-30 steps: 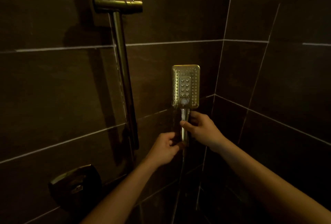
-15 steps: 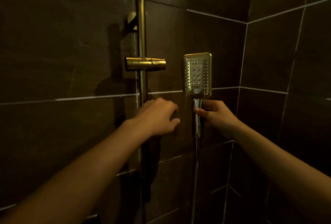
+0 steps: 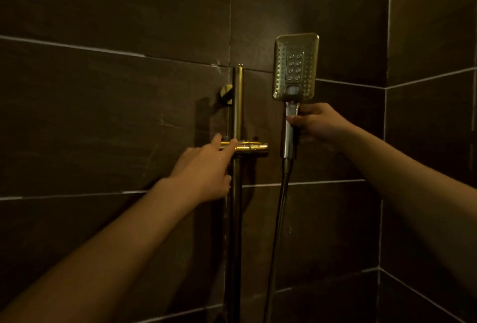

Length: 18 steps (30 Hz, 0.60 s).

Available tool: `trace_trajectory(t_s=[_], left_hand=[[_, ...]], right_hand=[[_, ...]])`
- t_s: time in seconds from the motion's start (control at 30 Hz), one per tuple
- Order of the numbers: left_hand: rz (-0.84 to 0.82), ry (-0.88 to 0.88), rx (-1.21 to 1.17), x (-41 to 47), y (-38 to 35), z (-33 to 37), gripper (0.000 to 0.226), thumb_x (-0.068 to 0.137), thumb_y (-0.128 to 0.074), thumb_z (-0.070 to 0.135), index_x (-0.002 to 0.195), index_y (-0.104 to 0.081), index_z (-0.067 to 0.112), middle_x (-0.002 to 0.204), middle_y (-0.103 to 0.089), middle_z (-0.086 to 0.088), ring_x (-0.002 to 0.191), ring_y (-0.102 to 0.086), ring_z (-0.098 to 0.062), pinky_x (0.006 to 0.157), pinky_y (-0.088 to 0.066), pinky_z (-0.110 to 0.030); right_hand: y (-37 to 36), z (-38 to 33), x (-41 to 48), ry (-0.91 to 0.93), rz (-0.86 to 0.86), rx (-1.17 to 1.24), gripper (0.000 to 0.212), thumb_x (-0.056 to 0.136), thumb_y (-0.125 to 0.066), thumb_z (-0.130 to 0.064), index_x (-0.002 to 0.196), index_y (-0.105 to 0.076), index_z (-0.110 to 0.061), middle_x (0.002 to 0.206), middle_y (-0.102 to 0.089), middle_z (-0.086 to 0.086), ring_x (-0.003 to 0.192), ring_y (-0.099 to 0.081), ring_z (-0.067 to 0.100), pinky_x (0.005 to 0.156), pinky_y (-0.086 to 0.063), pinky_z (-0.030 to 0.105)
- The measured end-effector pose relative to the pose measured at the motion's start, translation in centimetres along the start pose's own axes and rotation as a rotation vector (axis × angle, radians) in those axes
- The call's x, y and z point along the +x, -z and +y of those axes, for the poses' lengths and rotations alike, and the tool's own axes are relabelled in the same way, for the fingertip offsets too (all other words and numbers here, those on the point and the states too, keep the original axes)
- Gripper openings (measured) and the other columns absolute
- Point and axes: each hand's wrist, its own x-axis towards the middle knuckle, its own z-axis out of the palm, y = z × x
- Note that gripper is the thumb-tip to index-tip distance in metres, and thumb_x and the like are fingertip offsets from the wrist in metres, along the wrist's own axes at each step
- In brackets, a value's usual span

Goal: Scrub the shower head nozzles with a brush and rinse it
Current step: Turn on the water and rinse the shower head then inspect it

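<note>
1. The right hand (image 3: 318, 122) is curled round the handle (image 3: 288, 139) of the shower head (image 3: 296, 66). It grips high up on the handle, just under the head.
2. The shower head stands straight up and down. Its flat square face, full of little nozzle dots, looks out at the person. The handle points down.
3. The left hand (image 3: 204, 170) has its fingers stretched out. The fingertips touch the left end of the gold holder (image 3: 249, 147). It holds nothing.
4. The holder lies sideways on the tall gold rail (image 3: 238, 106). The shower head is just to the right of the rail and higher than the holder, not in it. A small gap lies between the holder's right end and the handle.
5. A round gold knob (image 3: 226, 93) joins the top of the rail to the wall.
6. A thin hose (image 3: 277, 232) hangs from the bottom of the handle and runs down out of view.
7. The back wall (image 3: 103, 116) of dark tiles is behind it all. The side wall (image 3: 433, 142) meets it in a corner to the right of the right hand, so that side is tight. There is more room on the left.
</note>
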Motion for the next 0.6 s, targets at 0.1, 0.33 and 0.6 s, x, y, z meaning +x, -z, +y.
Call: trace_trajectory(t_s=[0.1, 0.33, 0.6], left_hand=[[-0.009, 0.015, 0.008, -0.2, 0.0, 0.3, 0.085, 0.091, -0.059, 0.04, 0.156, -0.004, 0.033, 0.165, -0.008, -0.009, 0.141, -0.037, -0.032, 0.109, -0.038, -0.047], [-0.02, 0.016, 0.003, -0.1, 0.0, 0.5, 0.087, 0.091, -0.06, 0.037, 0.156, -0.002, 0.031, 0.165, -0.006, -0.009, 0.145, -0.028, -0.031, 0.114, -0.031, -0.047], [0.021, 0.017, -0.037, 0.1, -0.7, 0.4, 0.088, 0.089, -0.062, 0.035, 0.156, -0.003, 0.031, 0.165, -0.007, -0.01, 0.145, -0.029, -0.03, 0.113, -0.034, -0.047]], right_hand=[[-0.7, -1.6, 1.6, 0.042, -0.008, 0.029, 0.021, 0.099, -0.058, -0.01, 0.119, -0.065, -0.009, 0.113, -0.071, 0.011, 0.099, -0.072, 0.022, 0.078, -0.061, 0.039], [-1.6, -4.3, 4.0, 0.191, -0.041, 0.118, 0.019, 0.097, -0.061, -0.009, 0.116, -0.065, -0.012, 0.105, -0.069, 0.006, 0.095, -0.072, 0.021, 0.082, -0.062, 0.042], [-3.2, -2.2, 3.7, 0.171, -0.199, 0.191, 0.028, 0.1, -0.056, -0.01, 0.126, -0.062, -0.017, 0.114, -0.07, 0.004, 0.107, -0.07, 0.018, 0.089, -0.059, 0.039]])
